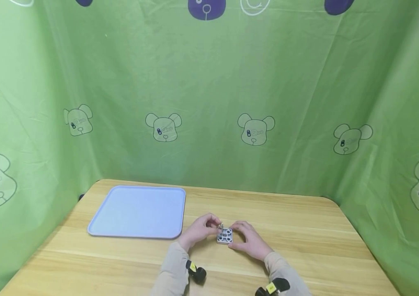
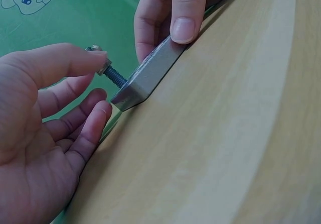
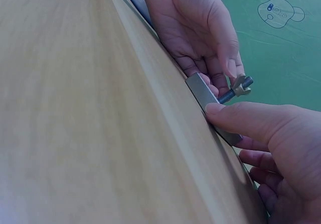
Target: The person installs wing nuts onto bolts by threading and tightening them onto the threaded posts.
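Observation:
A small square grey metal block (image 1: pixel 225 241) with round holes lies on the wooden table, in front of me. From it rises a threaded bolt (image 2: pixel 115 77), with a brass-coloured wing nut (image 3: pixel 241 86) near its free end. My left hand (image 1: pixel 202 228) pinches the wing nut between thumb and forefinger, its other fingers loosely curled below. At the block's right side, my right hand (image 1: pixel 251 242) grips it, the thumb on the near face and fingers on the far one. The left wrist view shows the block's smooth side face, with the right thumb near its end.
A pale lilac tray (image 1: pixel 137 211) with a raised rim lies on the left half of the table (image 1: pixel 287 218). Green cloth (image 1: pixel 209 164) printed with bear heads hangs behind the table and along both sides.

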